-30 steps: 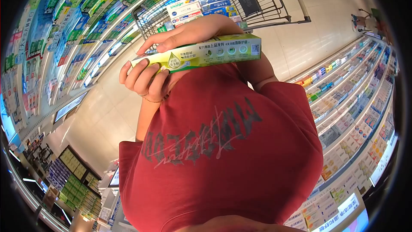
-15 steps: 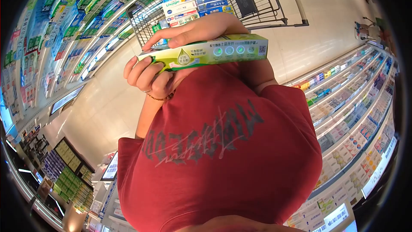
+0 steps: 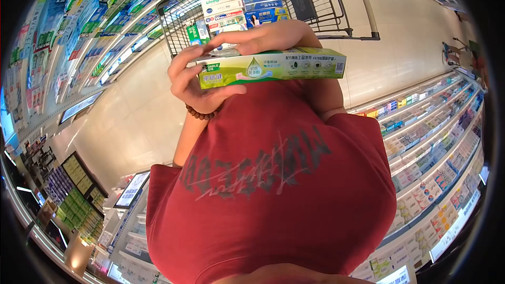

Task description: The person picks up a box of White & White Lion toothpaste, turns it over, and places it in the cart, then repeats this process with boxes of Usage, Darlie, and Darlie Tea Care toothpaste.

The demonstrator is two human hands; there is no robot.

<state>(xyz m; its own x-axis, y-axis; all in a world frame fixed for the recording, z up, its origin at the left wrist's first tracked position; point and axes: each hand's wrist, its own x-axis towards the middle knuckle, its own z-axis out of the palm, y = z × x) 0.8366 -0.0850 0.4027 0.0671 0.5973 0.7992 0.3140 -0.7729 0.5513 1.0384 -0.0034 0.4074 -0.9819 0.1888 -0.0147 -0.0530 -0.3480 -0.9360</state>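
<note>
A long green and white toothpaste box (image 3: 294,67) is held level in front of my chest, its printed long side towards me. My left hand (image 3: 185,76), with a brown bead bracelet at the wrist, grips the left end, fingers around the end and thumb below the front. From the right, my right hand (image 3: 276,37) reaches over the box and closes on its top edge; some fingertips are hidden behind it. Just beyond, several boxes, among them a white box (image 3: 223,4) and a blue box (image 3: 265,17), lie stacked in a shopping cart (image 3: 347,32).
Tall shelves of packaged goods (image 3: 79,37) run along the left. More stocked shelves (image 3: 436,163) stand on the right. Pale floor (image 3: 134,110) lies between them, and a display screen (image 3: 131,189) is at lower left.
The toothpaste box has shifted right with both hands. My left hand has moved from across its front to around its left end, uncovering the printed logo there.
</note>
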